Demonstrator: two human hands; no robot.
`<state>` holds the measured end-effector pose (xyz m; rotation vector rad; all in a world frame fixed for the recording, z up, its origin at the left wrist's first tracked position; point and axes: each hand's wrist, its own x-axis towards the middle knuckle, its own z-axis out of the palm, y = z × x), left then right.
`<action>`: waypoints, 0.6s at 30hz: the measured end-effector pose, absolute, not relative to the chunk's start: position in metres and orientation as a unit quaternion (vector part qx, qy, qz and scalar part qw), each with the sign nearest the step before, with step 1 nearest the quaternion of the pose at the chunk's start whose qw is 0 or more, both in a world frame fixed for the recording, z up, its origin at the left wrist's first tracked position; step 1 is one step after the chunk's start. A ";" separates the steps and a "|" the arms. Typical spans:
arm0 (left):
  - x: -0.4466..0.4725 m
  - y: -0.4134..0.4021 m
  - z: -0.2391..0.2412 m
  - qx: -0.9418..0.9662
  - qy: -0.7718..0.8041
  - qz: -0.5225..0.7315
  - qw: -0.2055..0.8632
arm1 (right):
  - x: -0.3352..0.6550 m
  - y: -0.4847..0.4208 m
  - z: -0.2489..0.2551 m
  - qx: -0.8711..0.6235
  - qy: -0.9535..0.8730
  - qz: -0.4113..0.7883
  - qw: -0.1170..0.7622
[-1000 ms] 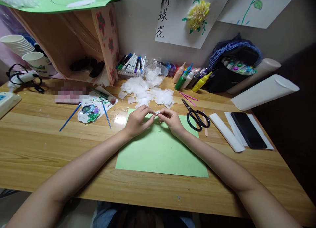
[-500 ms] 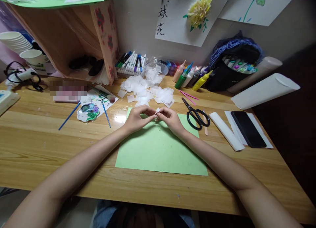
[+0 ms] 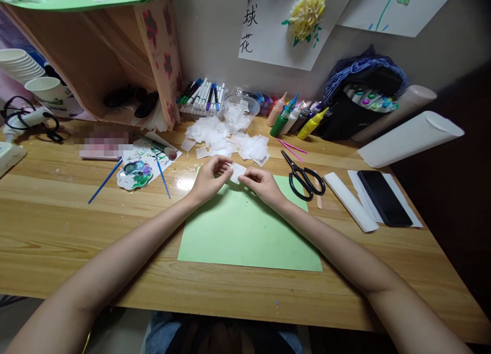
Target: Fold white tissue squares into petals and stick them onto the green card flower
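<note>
A small white square of thin paper (image 3: 237,173) is stretched flat between my two hands, above the far part of a green sheet (image 3: 249,226). My left hand (image 3: 213,177) pinches its left side between thumb and fingers. At the right side, my right hand (image 3: 263,184) grips the edge the same way. Just beyond my hands lie loose heaps of similar white paper squares (image 3: 209,130), and more of them fill a clear plastic bowl (image 3: 241,113). Black-handled scissors (image 3: 303,177) rest to the right of my right hand.
Left of the green sheet are a paint palette (image 3: 134,175) and blue brushes (image 3: 163,177). Paint bottles (image 3: 284,119) and markers (image 3: 203,95) stand along the wall. A phone (image 3: 384,198), a white paper roll (image 3: 351,203) and pink sticks (image 3: 292,148) lie on the right.
The white paper was crumpled small between my fingertips; now it is spread out as a visible square. My hands have moved slightly apart.
</note>
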<state>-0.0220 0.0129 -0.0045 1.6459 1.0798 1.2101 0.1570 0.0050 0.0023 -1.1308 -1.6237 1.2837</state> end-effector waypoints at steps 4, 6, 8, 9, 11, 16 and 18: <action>-0.020 0.003 0.002 0.730 0.462 0.457 0.215 | 0.157 0.003 0.005 -0.461 -0.622 0.502 0.385; -0.018 -0.002 0.005 0.769 0.463 0.424 0.121 | 0.157 0.002 0.005 -0.461 -0.625 0.497 0.387; -0.017 -0.006 0.006 0.792 0.459 0.395 0.082 | 0.157 0.002 0.004 -0.455 -0.632 0.493 0.388; -0.016 -0.007 0.006 0.797 0.456 0.388 0.076 | 0.157 0.002 0.004 -0.453 -0.633 0.493 0.388; -0.016 -0.007 0.004 0.801 0.453 0.384 0.075 | 0.157 0.003 0.004 -0.453 -0.632 0.494 0.388; -0.017 -0.005 0.002 0.796 0.454 0.391 0.081 | 0.157 0.003 0.004 -0.453 -0.637 0.496 0.379; -0.017 -0.005 0.002 0.791 0.460 0.395 0.085 | 0.156 0.003 0.004 -0.448 -0.641 0.496 0.376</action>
